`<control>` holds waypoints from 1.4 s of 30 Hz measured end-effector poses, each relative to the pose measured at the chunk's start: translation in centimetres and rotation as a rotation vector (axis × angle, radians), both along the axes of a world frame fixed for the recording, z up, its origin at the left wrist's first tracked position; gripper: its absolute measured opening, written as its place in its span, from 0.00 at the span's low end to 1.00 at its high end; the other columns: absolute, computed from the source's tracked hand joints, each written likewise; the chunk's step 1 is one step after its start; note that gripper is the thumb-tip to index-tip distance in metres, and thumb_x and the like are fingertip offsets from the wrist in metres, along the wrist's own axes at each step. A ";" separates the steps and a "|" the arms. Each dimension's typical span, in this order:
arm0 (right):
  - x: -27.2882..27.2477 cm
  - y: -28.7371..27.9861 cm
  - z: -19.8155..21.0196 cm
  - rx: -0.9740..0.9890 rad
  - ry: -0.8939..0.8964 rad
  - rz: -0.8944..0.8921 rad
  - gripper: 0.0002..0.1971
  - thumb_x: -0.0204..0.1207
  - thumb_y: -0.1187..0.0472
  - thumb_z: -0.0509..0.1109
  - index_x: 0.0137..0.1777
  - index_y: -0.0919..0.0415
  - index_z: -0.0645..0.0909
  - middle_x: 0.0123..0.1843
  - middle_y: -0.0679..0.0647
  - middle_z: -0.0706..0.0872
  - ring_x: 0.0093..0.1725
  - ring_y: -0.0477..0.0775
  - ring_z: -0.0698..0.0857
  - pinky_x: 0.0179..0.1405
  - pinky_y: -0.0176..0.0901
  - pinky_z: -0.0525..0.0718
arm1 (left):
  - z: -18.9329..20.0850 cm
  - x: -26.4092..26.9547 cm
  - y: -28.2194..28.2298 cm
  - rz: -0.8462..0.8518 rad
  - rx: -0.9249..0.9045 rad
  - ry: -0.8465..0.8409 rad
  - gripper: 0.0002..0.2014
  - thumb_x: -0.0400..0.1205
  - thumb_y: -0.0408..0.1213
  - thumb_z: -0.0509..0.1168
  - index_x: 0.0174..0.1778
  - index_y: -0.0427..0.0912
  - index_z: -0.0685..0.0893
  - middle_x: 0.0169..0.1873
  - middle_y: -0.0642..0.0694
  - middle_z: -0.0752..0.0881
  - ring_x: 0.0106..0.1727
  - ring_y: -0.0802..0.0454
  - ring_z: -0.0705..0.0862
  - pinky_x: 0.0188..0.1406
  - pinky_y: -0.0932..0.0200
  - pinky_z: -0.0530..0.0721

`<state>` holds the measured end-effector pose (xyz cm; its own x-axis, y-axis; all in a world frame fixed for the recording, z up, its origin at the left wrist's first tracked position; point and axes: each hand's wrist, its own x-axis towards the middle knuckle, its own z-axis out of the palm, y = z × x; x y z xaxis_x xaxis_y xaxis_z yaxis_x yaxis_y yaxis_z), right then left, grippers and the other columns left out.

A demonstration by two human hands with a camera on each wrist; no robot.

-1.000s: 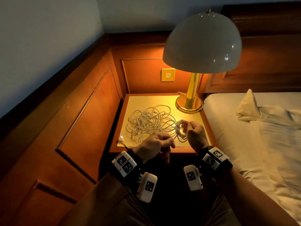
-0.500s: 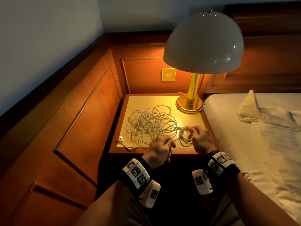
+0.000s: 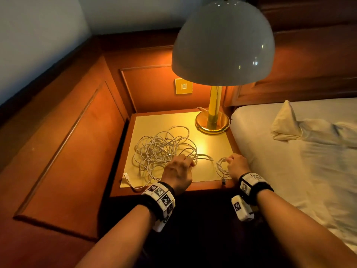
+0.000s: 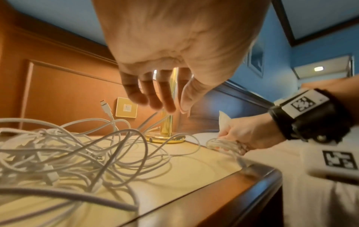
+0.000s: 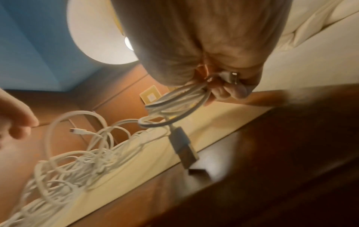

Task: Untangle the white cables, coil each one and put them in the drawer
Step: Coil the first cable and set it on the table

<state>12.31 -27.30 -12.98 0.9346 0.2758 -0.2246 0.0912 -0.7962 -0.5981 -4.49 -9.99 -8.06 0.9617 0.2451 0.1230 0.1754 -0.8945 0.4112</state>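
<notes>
A tangle of white cables lies on the nightstand top. My right hand grips a small coiled white cable at the near right corner; its USB plug hangs down to the wood edge. My left hand hovers over the tangle's near right side, fingers spread and holding nothing. A loose USB plug lies at the near left corner. No drawer is in view.
A brass lamp with a big white shade stands at the back right of the nightstand. A wall switch sits behind it. A bed with white sheets borders the right side; wood panelling runs along the left.
My right hand carried the small coil to the near right corner of the nightstand. My left hand let go of the strand, opened, and reached forward over the tangle.
</notes>
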 end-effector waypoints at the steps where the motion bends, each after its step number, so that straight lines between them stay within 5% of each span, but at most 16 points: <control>1: 0.8 0.0 -0.4 0.000 0.013 -0.026 0.08 0.83 0.66 0.63 0.54 0.63 0.83 0.58 0.60 0.85 0.48 0.55 0.78 0.44 0.44 0.74 | -0.3 0.7 0.3 -0.012 0.077 -0.021 0.09 0.84 0.33 0.62 0.56 0.42 0.87 0.52 0.43 0.84 0.53 0.44 0.80 0.51 0.47 0.83; 6: 3.2 0.7 -2.0 -0.072 -0.047 0.032 0.14 0.85 0.61 0.55 0.62 0.60 0.80 0.65 0.59 0.80 0.59 0.60 0.79 0.53 0.49 0.78 | -1.9 3.7 0.4 -0.092 0.404 0.038 0.09 0.74 0.33 0.71 0.51 0.42 0.86 0.46 0.41 0.82 0.46 0.41 0.80 0.42 0.47 0.82; 11: 3.6 1.1 -4.1 -0.173 -0.098 0.054 0.24 0.81 0.47 0.44 0.63 0.52 0.79 0.64 0.60 0.75 0.61 0.63 0.73 0.62 0.58 0.78 | -3.0 5.9 -0.4 -0.076 0.561 0.184 0.13 0.77 0.43 0.71 0.56 0.44 0.85 0.54 0.41 0.81 0.53 0.40 0.79 0.51 0.44 0.76; 15: 2.2 0.9 -2.8 -0.257 -0.220 0.076 0.24 0.84 0.40 0.47 0.62 0.50 0.80 0.63 0.59 0.75 0.63 0.61 0.72 0.65 0.61 0.73 | -3.4 7.0 -0.8 -0.091 0.567 0.224 0.09 0.82 0.42 0.67 0.55 0.47 0.87 0.59 0.42 0.79 0.60 0.40 0.77 0.59 0.43 0.73; 20: 0.8 1.2 -0.7 -0.207 -0.395 0.126 0.22 0.84 0.45 0.49 0.74 0.49 0.72 0.78 0.55 0.68 0.74 0.58 0.64 0.70 0.61 0.62 | -3.1 7.3 0.4 0.033 0.264 0.101 0.09 0.86 0.40 0.64 0.55 0.50 0.90 0.54 0.47 0.85 0.55 0.44 0.82 0.51 0.53 0.78; 23: -0.5 1.9 1.3 -0.063 -0.425 0.236 0.28 0.73 0.54 0.55 0.76 0.49 0.70 0.80 0.52 0.65 0.75 0.58 0.63 0.71 0.58 0.63 | -1.1 7.1 1.7 0.160 -0.066 0.050 0.06 0.83 0.43 0.70 0.49 0.50 0.92 0.48 0.51 0.89 0.50 0.50 0.85 0.49 0.60 0.82; 27: -3.2 4.5 3.1 0.247 -0.353 0.377 0.34 0.64 0.60 0.65 0.74 0.47 0.71 0.74 0.47 0.74 0.72 0.53 0.68 0.64 0.48 0.67 | 2.0 5.9 4.3 0.194 -0.417 -0.052 0.02 0.79 0.40 0.76 0.44 0.49 0.94 0.35 0.56 0.91 0.38 0.61 0.88 0.41 0.63 0.86; 34: -7.0 11.1 3.7 0.541 -0.350 0.279 0.31 0.67 0.36 0.76 0.67 0.44 0.72 0.56 0.39 0.82 0.54 0.44 0.76 0.50 0.48 0.74 | 4.9 2.9 8.3 0.096 -0.692 -0.093 0.04 0.83 0.35 0.71 0.45 0.42 0.92 0.37 0.46 0.92 0.37 0.57 0.88 0.34 0.65 0.81; 38: -8.2 13.9 3.7 0.663 -0.373 0.304 0.17 0.71 0.51 0.79 0.55 0.50 0.76 0.47 0.41 0.83 0.46 0.40 0.79 0.41 0.44 0.80 | 6.7 1.2 9.7 0.049 -0.717 -0.206 0.08 0.84 0.38 0.71 0.47 0.37 0.92 0.37 0.43 0.91 0.40 0.45 0.90 0.43 0.52 0.89; 42: -8.1 14.4 2.5 0.531 -0.472 0.370 0.05 0.76 0.57 0.74 0.48 0.51 0.79 0.44 0.41 0.82 0.43 0.46 0.77 0.41 0.45 0.76 | 8.7 -1.1 10.2 0.082 -0.799 -0.351 0.07 0.84 0.32 0.69 0.45 0.34 0.91 0.34 0.40 0.90 0.30 0.52 0.82 0.30 0.64 0.78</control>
<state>4.22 -12.94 -10.53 0.7255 0.5452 0.4200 0.6315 -0.2846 -0.7213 -5.55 0.24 0.62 0.8761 0.4508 0.1708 -0.0284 -0.3055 0.9518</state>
